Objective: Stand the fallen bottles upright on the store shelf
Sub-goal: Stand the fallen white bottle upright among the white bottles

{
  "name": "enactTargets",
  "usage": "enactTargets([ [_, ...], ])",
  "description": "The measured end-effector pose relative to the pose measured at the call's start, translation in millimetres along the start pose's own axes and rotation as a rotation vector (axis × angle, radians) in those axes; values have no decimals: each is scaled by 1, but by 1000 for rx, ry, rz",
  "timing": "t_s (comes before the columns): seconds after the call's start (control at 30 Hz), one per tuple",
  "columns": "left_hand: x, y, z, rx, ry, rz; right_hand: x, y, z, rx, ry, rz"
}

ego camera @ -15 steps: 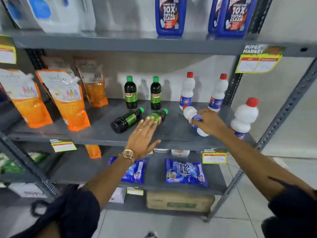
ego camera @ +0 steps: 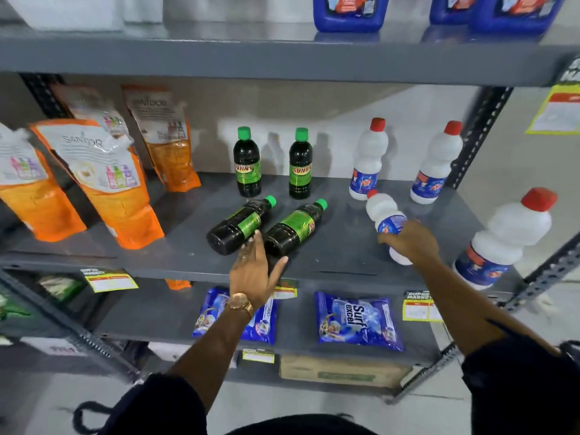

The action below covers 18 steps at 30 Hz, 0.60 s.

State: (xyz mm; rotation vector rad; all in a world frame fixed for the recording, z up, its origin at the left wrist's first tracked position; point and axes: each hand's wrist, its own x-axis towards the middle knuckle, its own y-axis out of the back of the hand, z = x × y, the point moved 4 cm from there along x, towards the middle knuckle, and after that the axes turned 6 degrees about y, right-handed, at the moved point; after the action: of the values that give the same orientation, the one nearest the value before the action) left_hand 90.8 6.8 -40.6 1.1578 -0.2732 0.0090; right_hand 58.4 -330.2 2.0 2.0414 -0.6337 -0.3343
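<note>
blue jugs (ego camera: 351, 12) cut off by the top edge, labels unreadable | fallen white bottle (ego camera: 384, 215) partly covered by the right hand (ego camera: 411, 241), lower body hidden | price tag (ego camera: 557, 111) cropped at the right edge | price tags' print too small to be read

My count: four green-capped dark bottles (ego camera: 247, 161), four red-capped white bottles (ego camera: 367, 161), four orange pouches (ego camera: 103, 180), three blue jugs (ego camera: 350, 11), two blue sachets (ego camera: 357, 321).
</note>
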Motion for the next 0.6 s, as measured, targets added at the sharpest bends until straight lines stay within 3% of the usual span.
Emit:
enactTargets([
  [0.1, 0, -7, -7, 57, -41, 10, -14, -5, 7, 211, -32, 70],
  [0.2, 7, -12, -10, 87, -49, 13, -30, -10, 4, 591, 22, 286],
  [0.3, 10, -17, -9, 100, -29, 11, -25, -18, -4, 883, 87, 351],
  [0.6, 10, -14, -4, 131, -33, -6, 0, -19, -5, 819, 169, 344],
])
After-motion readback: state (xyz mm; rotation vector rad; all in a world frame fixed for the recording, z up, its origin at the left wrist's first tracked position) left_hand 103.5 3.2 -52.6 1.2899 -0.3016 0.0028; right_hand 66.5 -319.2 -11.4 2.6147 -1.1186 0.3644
